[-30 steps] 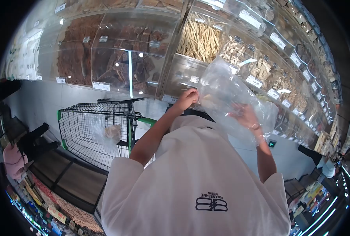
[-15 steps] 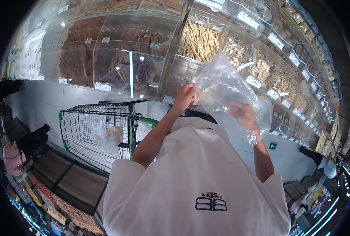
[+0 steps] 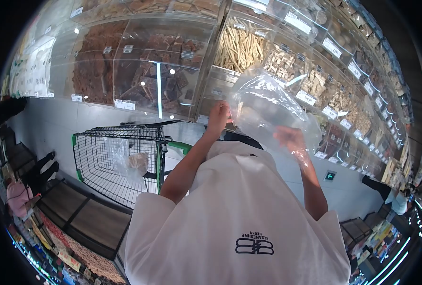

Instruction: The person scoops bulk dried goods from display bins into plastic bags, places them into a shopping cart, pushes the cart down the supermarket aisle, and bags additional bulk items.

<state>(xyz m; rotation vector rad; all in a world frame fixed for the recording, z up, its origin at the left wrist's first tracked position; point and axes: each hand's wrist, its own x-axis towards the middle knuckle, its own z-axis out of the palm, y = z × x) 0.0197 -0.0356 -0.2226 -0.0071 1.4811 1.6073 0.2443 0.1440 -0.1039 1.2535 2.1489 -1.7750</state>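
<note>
A large clear plastic bag point(image 3: 272, 102) is spread out in front of the dry-goods bins. My left hand point(image 3: 219, 117) is closed on the bag's left edge, and a small reddish patch shows by its fingertips. My right hand point(image 3: 292, 140) is seen through the film and seems to be inside the bag, with its fingers loosely bent and slightly apart. Plastic lies around the right wrist. Just beyond the bag, a bin of pale dried sticks point(image 3: 239, 47) and a bin of chopped pale pieces point(image 3: 280, 64) sit behind clear panels.
A wire shopping cart point(image 3: 111, 135) with green trim stands at my left, holding a clear bag with something brownish point(image 3: 138, 164). Bins of dark brown chunks point(image 3: 159, 80) line the left. Price-tagged bins point(image 3: 348, 102) curve away right. A person in pink point(image 3: 18, 197) is at far left.
My right hand has drawn slightly inward and its fingers have bent. The bag has rounded out and its upper tip has lowered. My left hand keeps its hold. The person at far left has shifted.
</note>
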